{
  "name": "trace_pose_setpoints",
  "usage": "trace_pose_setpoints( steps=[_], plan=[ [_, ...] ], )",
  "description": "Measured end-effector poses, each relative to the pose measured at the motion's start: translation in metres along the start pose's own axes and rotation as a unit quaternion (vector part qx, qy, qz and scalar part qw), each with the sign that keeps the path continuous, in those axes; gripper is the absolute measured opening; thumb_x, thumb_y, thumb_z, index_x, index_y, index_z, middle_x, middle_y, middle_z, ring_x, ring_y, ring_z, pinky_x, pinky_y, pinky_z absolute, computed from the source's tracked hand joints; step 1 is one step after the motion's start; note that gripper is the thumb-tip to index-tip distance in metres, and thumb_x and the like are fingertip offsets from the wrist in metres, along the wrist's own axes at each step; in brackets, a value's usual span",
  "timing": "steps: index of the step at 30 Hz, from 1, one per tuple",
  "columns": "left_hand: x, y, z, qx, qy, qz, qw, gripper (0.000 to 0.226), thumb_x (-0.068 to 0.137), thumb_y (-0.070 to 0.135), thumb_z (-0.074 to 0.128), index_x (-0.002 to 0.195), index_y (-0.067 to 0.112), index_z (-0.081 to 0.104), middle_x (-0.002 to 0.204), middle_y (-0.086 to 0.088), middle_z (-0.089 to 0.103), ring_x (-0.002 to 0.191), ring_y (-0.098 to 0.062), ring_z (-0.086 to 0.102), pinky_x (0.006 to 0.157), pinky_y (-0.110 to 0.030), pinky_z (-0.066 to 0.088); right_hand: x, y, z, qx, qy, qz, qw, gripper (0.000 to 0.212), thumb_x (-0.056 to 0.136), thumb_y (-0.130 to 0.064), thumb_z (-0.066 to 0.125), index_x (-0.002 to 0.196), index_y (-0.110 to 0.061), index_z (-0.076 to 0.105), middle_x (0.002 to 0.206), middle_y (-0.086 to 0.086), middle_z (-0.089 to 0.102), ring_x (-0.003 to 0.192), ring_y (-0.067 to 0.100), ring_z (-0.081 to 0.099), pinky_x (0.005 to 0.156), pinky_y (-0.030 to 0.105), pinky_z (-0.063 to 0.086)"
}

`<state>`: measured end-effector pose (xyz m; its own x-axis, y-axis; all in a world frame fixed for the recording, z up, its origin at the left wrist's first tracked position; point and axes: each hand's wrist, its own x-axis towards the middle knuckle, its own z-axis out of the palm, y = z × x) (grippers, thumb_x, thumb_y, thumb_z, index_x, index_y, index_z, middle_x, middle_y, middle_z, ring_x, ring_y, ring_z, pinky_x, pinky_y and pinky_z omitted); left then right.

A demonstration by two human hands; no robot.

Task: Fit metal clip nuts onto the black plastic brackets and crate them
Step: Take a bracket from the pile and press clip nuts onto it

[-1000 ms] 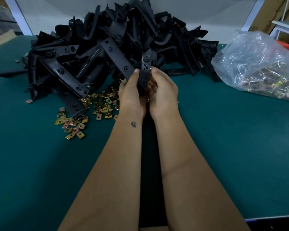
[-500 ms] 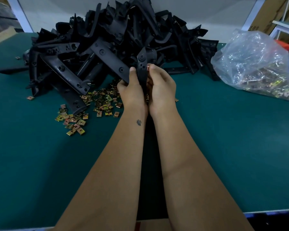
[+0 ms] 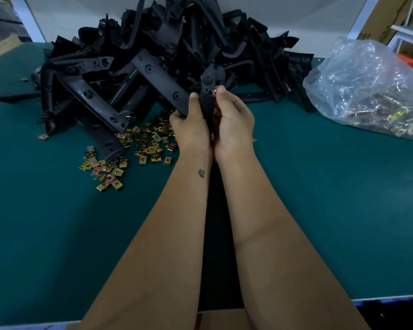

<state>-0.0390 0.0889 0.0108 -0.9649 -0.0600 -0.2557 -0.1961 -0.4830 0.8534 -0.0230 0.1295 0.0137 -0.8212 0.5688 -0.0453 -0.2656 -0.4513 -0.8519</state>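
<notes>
Left grip and right grip together grasp one bracket, right thumb pressing one clip nut.

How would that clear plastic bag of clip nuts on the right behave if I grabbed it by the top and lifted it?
The clear plastic bag is thin and crumpled, so it would probably sag rather than hold shape. The clip nuts heaped at its bottom look dense, likely heavy for its size. Their metal edges could possibly tear the film.
</notes>
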Motion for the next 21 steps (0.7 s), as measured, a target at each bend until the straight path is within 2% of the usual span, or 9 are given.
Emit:
trace_pose_setpoints(
  steps=[4, 8, 11, 15, 19, 21],
  plan=[
    [-0.0023, 0.001, -0.0011, -0.008, 0.009, -0.004, 1.0, 0.033, 0.098, 0.039, 0.058, 0.116, 0.016, 0.043, 0.097, 0.001, 0.062, 0.083, -0.01, 0.064, 0.064, -0.02, 0.051, -0.0016, -0.0002, 0.0018, -0.021, -0.018, -0.005, 1.0, 0.01, 0.091, -0.013, 0.068, 0.083, -0.009, 0.07, 0.097, 0.011, 0.07, 0.114, 0.035, 0.063, 0.103, 0.052, 0.047],
    [-0.0045, 0.0024, -0.0023, -0.01, 0.014, -0.005, 1.0, 0.03, 0.099, 0.039, 0.056, 0.113, 0.017, 0.041, 0.09, 0.004, 0.06, 0.076, -0.007, 0.062, 0.055, -0.016, 0.048, -0.0044, 0.0, 0.0032, -0.061, -0.033, -0.025, 0.997, 0.012, 0.093, -0.012, 0.066, 0.081, -0.012, 0.069, 0.084, -0.002, 0.07, 0.093, 0.017, 0.066, 0.1, 0.042, 0.052],
    [-0.004, 0.0035, -0.004, -0.016, 0.016, 0.0, 1.0, 0.03, 0.099, 0.038, 0.055, 0.113, 0.014, 0.043, 0.09, 0.002, 0.061, 0.075, -0.007, 0.062, 0.051, -0.013, 0.049, -0.005, 0.0012, 0.0037, -0.073, -0.043, -0.034, 0.996, 0.016, 0.093, -0.011, 0.066, 0.077, -0.014, 0.067, 0.074, -0.008, 0.068, 0.076, 0.004, 0.064, 0.08, 0.024, 0.055],
    [-0.0031, 0.0036, -0.0056, 0.021, 0.012, 0.004, 1.0, 0.033, 0.099, 0.04, 0.054, 0.116, 0.012, 0.048, 0.09, 0.002, 0.061, 0.074, -0.007, 0.062, 0.044, -0.01, 0.045, -0.0052, 0.002, 0.0038, -0.089, -0.044, -0.047, 0.994, 0.019, 0.093, -0.01, 0.066, 0.074, -0.014, 0.066, 0.067, -0.011, 0.066, 0.068, 0.0, 0.062, 0.068, 0.017, 0.052],
    [-0.0026, 0.0041, -0.0048, 0.05, 0.003, 0.001, 0.999, 0.038, 0.099, 0.043, 0.054, 0.121, 0.014, 0.044, 0.092, 0.004, 0.059, 0.077, -0.007, 0.06, 0.052, -0.017, 0.047, -0.0062, 0.0014, 0.0037, -0.124, -0.013, -0.087, 0.988, 0.017, 0.094, -0.013, 0.064, 0.077, -0.014, 0.067, 0.07, -0.011, 0.066, 0.067, -0.004, 0.061, 0.069, 0.014, 0.05],
    [-0.001, 0.002, -0.005, 0.061, -0.005, 0.023, 0.998, 0.041, 0.099, 0.04, 0.056, 0.124, 0.012, 0.042, 0.099, 0.002, 0.061, 0.08, -0.005, 0.061, 0.053, -0.013, 0.05, -0.0069, 0.002, 0.0031, -0.169, 0.011, -0.135, 0.976, 0.021, 0.096, -0.015, 0.062, 0.076, -0.014, 0.066, 0.068, -0.012, 0.063, 0.063, -0.006, 0.057, 0.064, 0.012, 0.046]
  ],
)
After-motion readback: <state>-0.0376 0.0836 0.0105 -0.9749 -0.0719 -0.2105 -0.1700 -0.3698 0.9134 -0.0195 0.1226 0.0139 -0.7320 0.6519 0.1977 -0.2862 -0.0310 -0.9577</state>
